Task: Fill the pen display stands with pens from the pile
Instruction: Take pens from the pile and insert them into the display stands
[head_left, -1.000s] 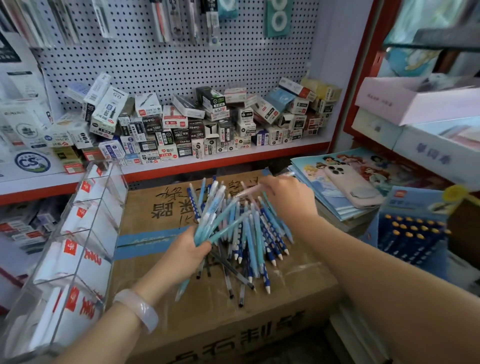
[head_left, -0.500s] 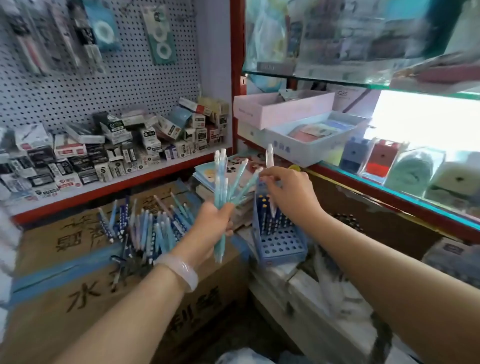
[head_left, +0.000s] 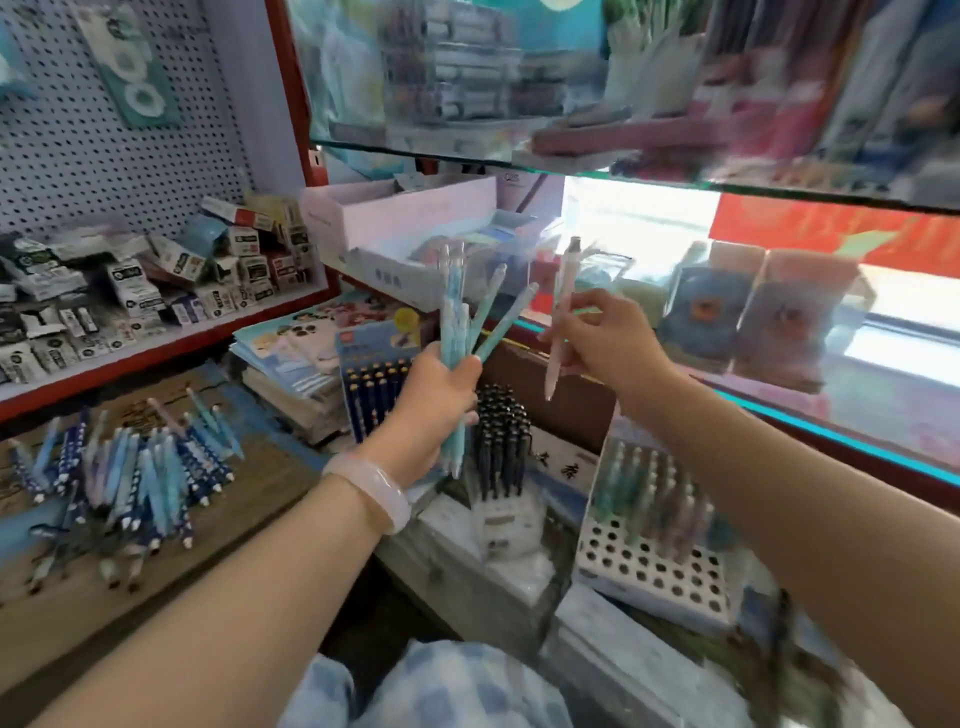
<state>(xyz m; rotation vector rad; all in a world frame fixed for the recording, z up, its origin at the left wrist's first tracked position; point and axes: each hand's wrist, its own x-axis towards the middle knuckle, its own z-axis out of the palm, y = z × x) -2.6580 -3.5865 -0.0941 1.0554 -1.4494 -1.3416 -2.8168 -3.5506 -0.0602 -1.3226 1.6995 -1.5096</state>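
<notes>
My left hand (head_left: 434, 402) is shut around a bunch of light-blue pens (head_left: 470, 325) that fan upward. My right hand (head_left: 605, 340) pinches one pale pink pen (head_left: 560, 317), held upright with its tip down. Below the right hand stands a white display stand (head_left: 649, 571) with round holes, its back rows holding pastel pens and its front rows bare. A stand of black pens (head_left: 501, 441) sits under my left hand. A blue stand (head_left: 371, 379) with dark blue pens is to its left. The pen pile (head_left: 130, 478) lies on a cardboard box at the left.
A stack of cartoon notebooks (head_left: 296, 353) lies behind the blue stand. Small boxes (head_left: 156, 286) crowd the red-edged shelf under the pegboard. A glass shelf (head_left: 623, 161) overhangs the stands. White trays (head_left: 410, 228) and clear holders (head_left: 748, 306) stand at the back.
The view swung right, away from the pile toward the stands. Both hands lifted from the pile, the left carrying the blue bunch, the right carrying the single pink pen over the white stand.
</notes>
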